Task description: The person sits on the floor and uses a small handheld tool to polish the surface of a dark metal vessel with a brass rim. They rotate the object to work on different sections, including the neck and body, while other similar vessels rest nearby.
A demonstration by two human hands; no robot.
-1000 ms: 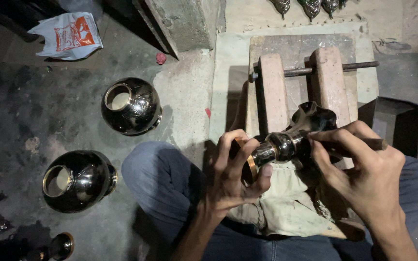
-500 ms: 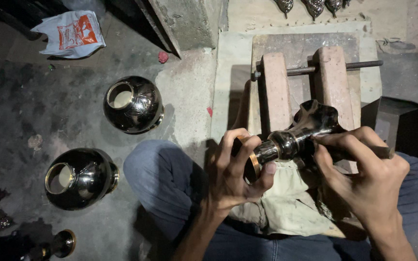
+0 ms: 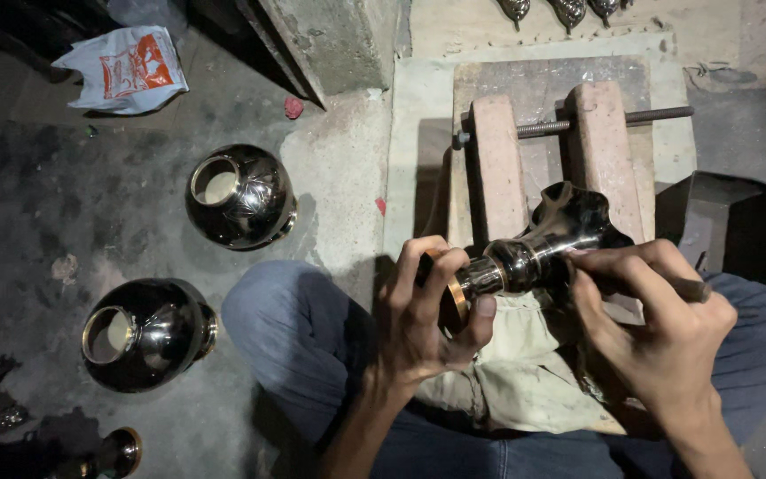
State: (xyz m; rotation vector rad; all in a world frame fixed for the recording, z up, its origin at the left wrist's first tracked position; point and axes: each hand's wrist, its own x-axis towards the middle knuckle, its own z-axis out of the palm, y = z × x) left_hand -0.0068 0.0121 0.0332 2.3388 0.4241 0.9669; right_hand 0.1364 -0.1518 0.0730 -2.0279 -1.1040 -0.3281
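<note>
A shiny dark metal vase (image 3: 550, 239) with a flared scalloped mouth lies on its side over my lap, in front of a wooden vise (image 3: 500, 168). My left hand (image 3: 423, 310) grips its brass-rimmed base (image 3: 456, 302), fingers curled around the rim. My right hand (image 3: 653, 328) pinches a thin dark tool (image 3: 684, 288) against the vase's neck. A pale cloth (image 3: 525, 381) covers my lap under both hands.
Two round dark metal pots (image 3: 239, 197) (image 3: 145, 334) lie on the concrete floor at left. A small brass-rimmed piece (image 3: 120, 451) sits at the bottom left. A white plastic bag (image 3: 126, 71) is at the top left. A dark metal box (image 3: 720, 222) stands at right.
The vase has turned slightly in my left hand and my right hand has shifted a little along its neck. The view has drifted a bit.
</note>
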